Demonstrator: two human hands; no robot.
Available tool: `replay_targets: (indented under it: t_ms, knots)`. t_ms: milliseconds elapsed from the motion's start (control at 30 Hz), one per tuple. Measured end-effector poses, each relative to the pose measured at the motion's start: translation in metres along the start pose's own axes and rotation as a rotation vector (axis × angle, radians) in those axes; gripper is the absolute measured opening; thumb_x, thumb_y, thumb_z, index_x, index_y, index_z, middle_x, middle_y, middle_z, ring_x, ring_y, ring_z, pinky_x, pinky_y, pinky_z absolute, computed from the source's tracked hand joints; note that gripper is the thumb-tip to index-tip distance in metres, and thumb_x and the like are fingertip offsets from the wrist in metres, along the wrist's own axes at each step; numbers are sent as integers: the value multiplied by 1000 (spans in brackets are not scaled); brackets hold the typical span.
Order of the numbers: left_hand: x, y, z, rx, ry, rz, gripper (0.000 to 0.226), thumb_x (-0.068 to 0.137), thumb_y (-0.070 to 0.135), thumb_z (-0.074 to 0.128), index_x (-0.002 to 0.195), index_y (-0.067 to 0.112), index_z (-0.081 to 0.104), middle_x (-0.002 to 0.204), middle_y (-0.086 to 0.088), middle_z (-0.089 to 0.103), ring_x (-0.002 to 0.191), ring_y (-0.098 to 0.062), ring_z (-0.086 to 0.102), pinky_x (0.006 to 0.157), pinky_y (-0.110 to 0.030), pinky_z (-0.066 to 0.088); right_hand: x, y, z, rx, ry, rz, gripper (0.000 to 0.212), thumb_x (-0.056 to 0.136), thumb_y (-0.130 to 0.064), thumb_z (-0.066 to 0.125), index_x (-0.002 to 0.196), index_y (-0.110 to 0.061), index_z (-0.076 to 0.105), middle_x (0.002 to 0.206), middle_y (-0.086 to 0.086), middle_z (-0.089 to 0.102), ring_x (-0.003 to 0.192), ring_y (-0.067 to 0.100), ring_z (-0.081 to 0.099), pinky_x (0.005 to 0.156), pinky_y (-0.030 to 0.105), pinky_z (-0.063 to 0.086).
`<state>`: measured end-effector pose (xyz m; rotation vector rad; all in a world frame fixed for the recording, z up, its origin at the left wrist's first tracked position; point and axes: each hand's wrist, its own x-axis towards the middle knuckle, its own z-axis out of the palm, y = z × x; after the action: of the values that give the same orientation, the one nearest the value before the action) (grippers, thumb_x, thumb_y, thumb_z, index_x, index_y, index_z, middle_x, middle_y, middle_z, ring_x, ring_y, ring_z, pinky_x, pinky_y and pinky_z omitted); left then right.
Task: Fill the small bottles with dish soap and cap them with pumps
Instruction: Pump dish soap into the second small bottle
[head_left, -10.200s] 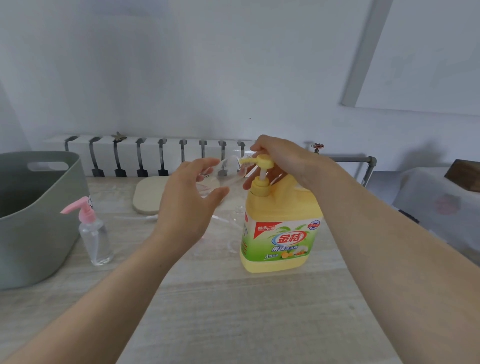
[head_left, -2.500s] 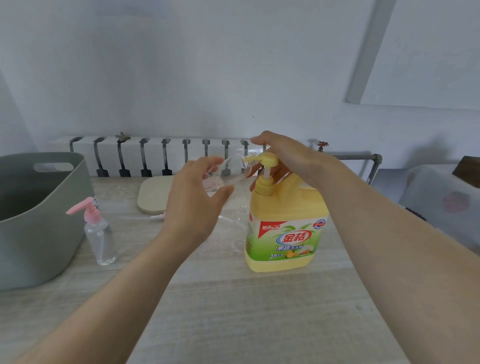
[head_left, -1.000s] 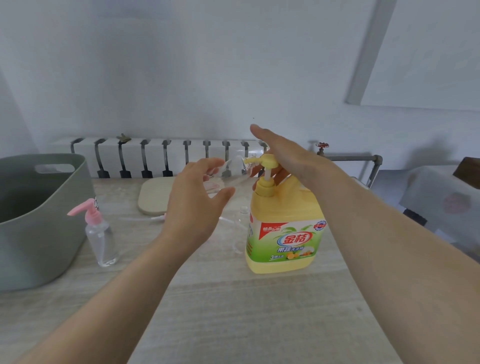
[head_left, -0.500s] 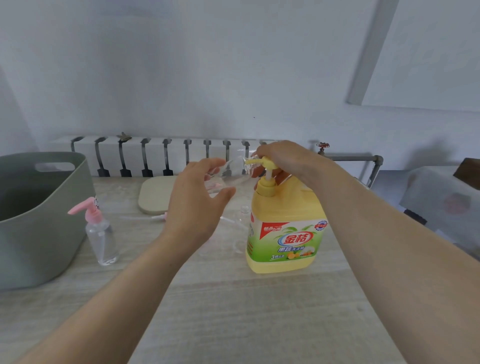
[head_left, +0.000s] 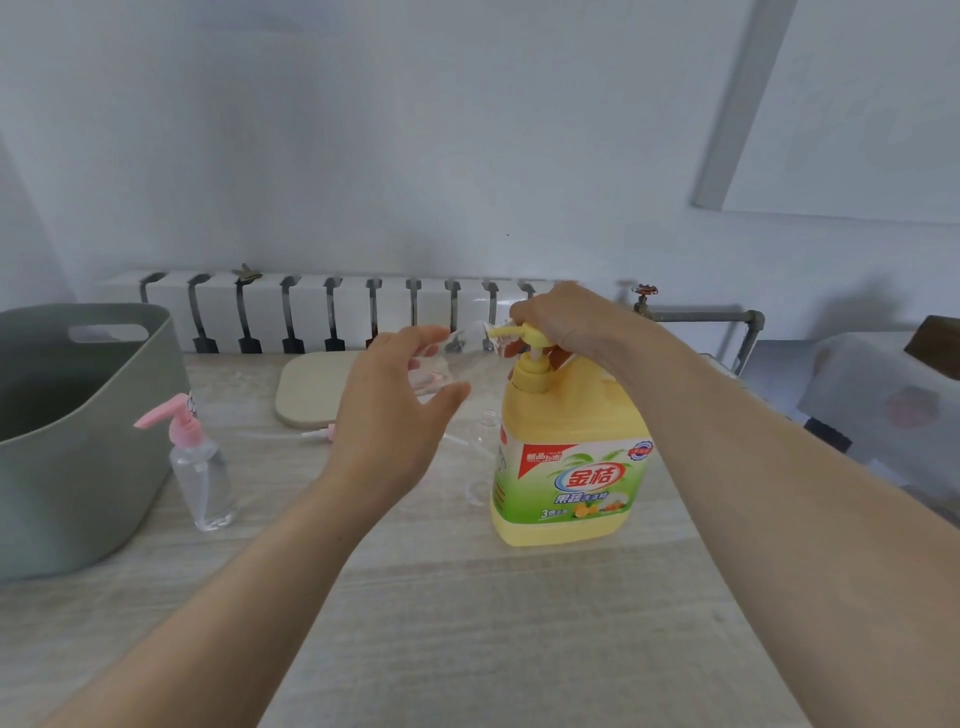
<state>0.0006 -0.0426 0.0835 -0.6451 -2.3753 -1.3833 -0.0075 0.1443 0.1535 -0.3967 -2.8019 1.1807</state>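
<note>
Head view: the left hand (head_left: 395, 415) wraps its fingers round a small clear bottle (head_left: 451, 354), tilted so its mouth meets the nozzle of the dish soap jug (head_left: 571, 467). The right hand (head_left: 563, 322) curls its fingers over the jug's pump head (head_left: 531, 332), seemingly pressing. Room to move lies on the near desk (head_left: 467, 623); a pink-pump bottle (head_left: 202, 467) stands well left.

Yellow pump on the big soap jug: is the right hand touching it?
Touching. The head view shows the right hand curled over the top of the yellow pump, no gap, while the left hand holds a small clear bottle at its spout.
</note>
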Motion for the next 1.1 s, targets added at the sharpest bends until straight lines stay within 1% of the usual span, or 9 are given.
replay_targets:
  t_ms: [100, 300, 400, 533, 600, 733, 900, 1000, 1100]
  knots:
    - [0, 0, 0, -12, -2, -2, 49, 84, 25, 74, 130, 29, 55, 118, 12, 57, 103, -4, 51, 75, -8, 30, -4, 1, 0, 67, -35, -36, 31, 88, -35, 50, 82, -12, 70, 57, -7, 69, 66, 15, 60, 59, 26, 44]
    - [2, 4, -3, -35, 16, 10, 48, 84, 24, 75, 128, 30, 56, 119, 11, 58, 104, -2, 52, 75, -2, 30, -9, 1, -5, 160, -20, -60, 27, 90, -55, 43, 94, -31, 56, 54, -9, 68, 71, 14, 62, 58, 27, 41]
    - [1, 4, -2, -24, 19, 7, 49, 84, 25, 75, 129, 30, 56, 119, 13, 58, 104, -2, 52, 74, -4, 31, -7, 3, -5, 179, -21, -78, 28, 91, -59, 40, 108, -38, 50, 54, -12, 68, 79, 12, 61, 60, 26, 39]
    - [1, 3, -1, -25, 31, 6, 49, 84, 25, 75, 129, 29, 56, 118, 12, 59, 104, -5, 53, 75, -6, 31, -5, 4, -4, 202, 16, -91, 24, 91, -60, 42, 110, -45, 44, 51, -19, 60, 70, 3, 53, 57, 21, 37]
    - [2, 3, -1, -30, 33, 8, 49, 83, 24, 75, 128, 29, 56, 118, 12, 59, 104, -4, 53, 75, -6, 31, -4, 3, -3, 197, 13, -87, 27, 91, -60, 44, 110, -43, 46, 59, -13, 64, 75, 12, 61, 61, 25, 44]
    - [2, 2, -1, -18, 36, 6, 49, 83, 25, 75, 128, 30, 56, 116, 13, 57, 103, -3, 52, 76, -6, 29, -4, 1, -2, 182, -29, -66, 40, 89, -56, 48, 110, -23, 59, 79, -1, 76, 79, 23, 67, 63, 29, 51]
    - [2, 3, 0, -17, 44, 17, 49, 83, 24, 75, 128, 30, 56, 118, 12, 58, 105, -2, 51, 80, -6, 29, 0, 3, -1, 159, -41, -54, 28, 89, -46, 53, 102, -23, 60, 78, 0, 76, 86, 28, 69, 68, 31, 53]
    - [2, 4, -1, -12, 47, 21, 48, 84, 25, 74, 128, 30, 56, 119, 11, 58, 108, -5, 51, 88, -18, 35, 3, 4, 0, 139, -36, -42, 33, 88, -43, 52, 103, -17, 65, 75, -1, 75, 83, 25, 67, 64, 29, 49]
    - [2, 3, 0, -2, 47, 23, 48, 84, 25, 74, 129, 30, 56, 118, 11, 58, 108, -5, 51, 89, -22, 35, 3, 5, 0, 105, -46, -39, 36, 89, -42, 48, 103, -15, 68, 74, -3, 75, 84, 23, 65, 65, 29, 47]
